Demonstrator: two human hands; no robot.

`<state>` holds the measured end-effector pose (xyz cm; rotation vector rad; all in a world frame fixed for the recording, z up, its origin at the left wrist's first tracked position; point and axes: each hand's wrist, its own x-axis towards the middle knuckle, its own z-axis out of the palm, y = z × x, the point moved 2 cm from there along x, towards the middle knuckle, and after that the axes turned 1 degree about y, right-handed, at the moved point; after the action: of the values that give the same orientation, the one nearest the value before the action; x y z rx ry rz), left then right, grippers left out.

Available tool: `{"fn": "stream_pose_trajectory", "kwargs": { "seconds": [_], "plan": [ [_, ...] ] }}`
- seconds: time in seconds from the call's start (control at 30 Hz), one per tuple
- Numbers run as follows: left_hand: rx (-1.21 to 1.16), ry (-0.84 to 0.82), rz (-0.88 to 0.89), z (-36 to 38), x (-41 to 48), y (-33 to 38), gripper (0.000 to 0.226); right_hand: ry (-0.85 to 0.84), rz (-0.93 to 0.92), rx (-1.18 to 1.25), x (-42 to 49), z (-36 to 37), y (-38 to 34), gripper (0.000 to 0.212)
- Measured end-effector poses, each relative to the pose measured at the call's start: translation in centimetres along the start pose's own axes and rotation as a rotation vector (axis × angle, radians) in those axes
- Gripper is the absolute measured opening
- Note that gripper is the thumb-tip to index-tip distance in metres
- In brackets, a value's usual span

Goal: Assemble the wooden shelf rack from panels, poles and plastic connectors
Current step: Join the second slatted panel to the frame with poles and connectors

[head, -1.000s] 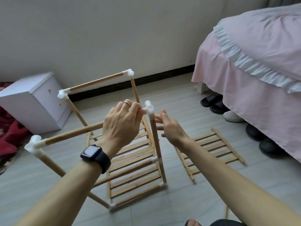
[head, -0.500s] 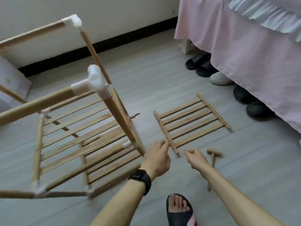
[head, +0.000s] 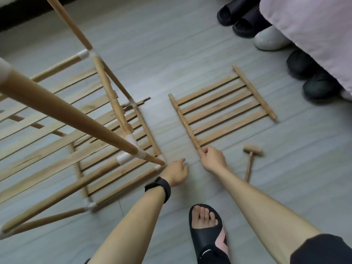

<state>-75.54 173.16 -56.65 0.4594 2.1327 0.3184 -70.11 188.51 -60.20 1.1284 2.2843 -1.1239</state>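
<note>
Right hand (head: 213, 159) now pinches slatted wooden panel (head: 220, 106)

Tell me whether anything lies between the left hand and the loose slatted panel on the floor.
Nothing visible does. Only bare floor separates the left hand from the loose panel, whose near rail end the right hand pinches. The mallet lies beyond the right hand, out of the path.

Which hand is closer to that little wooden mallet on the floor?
Right. The right hand sits just left of the mallet, pinching the rail end of the loose panel; the left hand is farther left, beside the rack.
</note>
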Motion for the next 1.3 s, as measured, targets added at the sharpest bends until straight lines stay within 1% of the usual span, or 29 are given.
{"fn": "stream_pose_trajectory", "kwargs": {
  "seconds": [0.1,0.17,0.23,0.3,0.33,0.4,0.43,0.5,0.6,0.67,0.7,0.77,0.9,0.97,1.03,1.1,1.2,1.23,1.3],
  "plan": [
    [-0.368,0.080,-0.093,-2.1,0.2,1.7,0.064,0.019,-0.026,0.192,-2.5,-0.2,0.4,0.028],
    [-0.625,0.103,-0.105,-2.7,-0.2,3.3,0.063,0.033,-0.058,0.295,-5.2,-0.9,0.8,0.020],
    [-0.806,0.148,-0.119,-2.7,-1.2,5.1,0.055,0.044,-0.091,0.349,-7.6,-1.9,1.2,0.017],
    [-0.919,0.208,-0.142,-2.5,-2.3,6.8,0.048,0.064,-0.114,0.409,-9.6,-3.2,1.4,0.017],
    [-0.977,0.209,-0.147,-2.5,-2.9,7.6,0.045,0.073,-0.124,0.444,-10.5,-3.9,1.3,0.018],
    [-1.068,0.154,-0.140,-2.6,-4.3,9.4,0.030,0.076,-0.153,0.522,-12.3,-5.3,0.8,0.019],
    [-1.087,0.138,-0.128,-2.9,-5.2,10.4,0.021,0.074,-0.170,0.558,-13.2,-6.0,0.6,0.019],
    [-1.071,0.175,-0.098,-3.7,-7.0,12.2,0.003,0.077,-0.199,0.629,-15.0,-7.4,-0.2,0.020],
    [-1.048,0.262,-0.019,-5.4,-10.2,14.3,0.017,0.038,-0.248,0.689,-17.3,-10.1,-1.6,0.022],
    [-1.105,0.280,0.015,-6.7,-12.6,15.2,0.020,0.016,-0.264,0.681,-18.4,-12.2,-2.1,0.020],
    [-1.156,0.283,0.023,-7.4,-13.7,15.5,0.019,0.032,-0.266,0.675,-18.8,-13.3,-2.1,0.020],
    [-1.186,0.299,0.038,-9.0,-16.3,16.1,0.018,0.125,-0.260,0.670,-19.4,-15.8,-1.2,0.019],
    [-1.012,0.366,0.119,-11.4,-22.1,17.4,0.018,0.314,-0.198,0.702,-20.1,-19.9,1.6,0.019],
    [-0.995,0.403,0.192,-12.8,-24.9,18.6,0.017,0.376,-0.163,0.724,-20.4,-21.3,2.5,0.023],
    [-1.021,0.441,0.268,-14.7,-27.9,19.8,0.016,0.422,-0.142,0.719,-21.0,-22.7,2.2,0.035],
    [-1.087,0.451,0.361,-17.2,-31.1,20.7,0.017,0.439,-0.132,0.685,-21.9,-24.2,0.9,0.056],
    [-1.210,0.378,0.565,-21.1,-36.3,20.6,0.017,0.469,-0.170,0.641,-23.5,-26.5,-2.2,0.084],
    [-1.241,0.350,0.631,-22.3,-37.9,20.2,0.016,0.476,-0.211,0.652,-24.2,-27.2,-3.7,0.088],
    [-1.296,0.304,0.738,-24.6,-40.8,18.5,0.015,0.464,-0.331,0.706,-25.7,-28.3,-6.9,0.084]
  ]
}}
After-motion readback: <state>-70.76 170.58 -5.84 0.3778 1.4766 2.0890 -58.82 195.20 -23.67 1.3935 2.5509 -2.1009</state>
